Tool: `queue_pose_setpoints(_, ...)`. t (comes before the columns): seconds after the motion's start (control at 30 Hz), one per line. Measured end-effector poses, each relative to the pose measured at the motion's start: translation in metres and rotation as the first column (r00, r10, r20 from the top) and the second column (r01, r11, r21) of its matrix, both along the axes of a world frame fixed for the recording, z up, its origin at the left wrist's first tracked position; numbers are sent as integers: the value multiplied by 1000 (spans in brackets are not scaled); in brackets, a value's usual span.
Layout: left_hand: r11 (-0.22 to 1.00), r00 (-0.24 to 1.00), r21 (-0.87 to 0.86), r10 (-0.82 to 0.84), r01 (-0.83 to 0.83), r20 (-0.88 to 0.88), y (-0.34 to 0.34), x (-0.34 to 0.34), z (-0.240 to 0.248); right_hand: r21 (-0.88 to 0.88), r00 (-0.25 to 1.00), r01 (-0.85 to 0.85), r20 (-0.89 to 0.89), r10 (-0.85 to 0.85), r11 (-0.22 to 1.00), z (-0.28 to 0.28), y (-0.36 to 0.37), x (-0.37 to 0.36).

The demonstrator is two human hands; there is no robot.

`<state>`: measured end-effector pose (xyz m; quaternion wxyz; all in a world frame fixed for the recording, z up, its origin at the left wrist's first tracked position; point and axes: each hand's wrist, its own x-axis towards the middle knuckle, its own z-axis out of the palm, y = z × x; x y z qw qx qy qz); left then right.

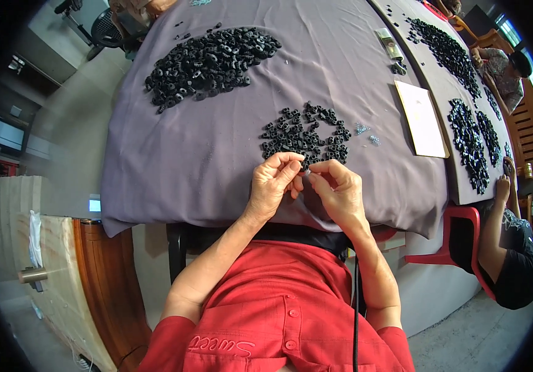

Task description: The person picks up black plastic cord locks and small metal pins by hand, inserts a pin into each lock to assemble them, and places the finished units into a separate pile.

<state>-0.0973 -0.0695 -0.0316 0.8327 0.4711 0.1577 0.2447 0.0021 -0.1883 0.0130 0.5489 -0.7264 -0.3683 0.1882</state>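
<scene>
Both hands meet near the front edge of the cloth-covered table, just before a pile of small black plastic parts (288, 133). My left hand (271, 186) is closed in a pinch on a small black plastic part (303, 165). Close against it, my right hand (341, 191) pinches thumb to forefinger. A tiny pale bit shows at its fingertips, too small to name. To the right of the pile lie two little clusters of fine metal springs (362, 128).
A larger heap of black ring-shaped parts (211, 62) lies at the far left. A white board (421, 118) rests near the table's right edge. Across the seam, a second table bears more black piles (468, 142). People sit at the right, one on a red chair (446, 248).
</scene>
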Motion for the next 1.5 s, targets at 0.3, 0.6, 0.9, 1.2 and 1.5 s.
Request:
queue_pose_setpoints(0.3, 989, 997, 146, 7, 3, -71, -3, -2, 2, -52, 1000, 8, 18, -7, 999, 4, -2, -1)
queue_pose_setpoints(0.6, 968, 994, 251, 20, 7, -104, -8, -4, 4, -121, 989, -51, -145, 33, 991, 0, -7, 2)
queue_pose_setpoints(0.9, 975, 983, 192, -82, 114, -167, -4, -11, 9, -55, 918, -157, -376, 126, 986, 7, -5, 4)
queue_pose_setpoints(1.2, 989, 996, -124, -87, 86, 0, 4, -15, 1, -94, 996, -62, -71, 56, 994, 0, 8, -2)
queue_pose_setpoints(1.5, 958, 989, -277, 108, -76, 102, 38, -33, 2, -129, 860, -48, 499, 107, 990, 1, 22, 17)
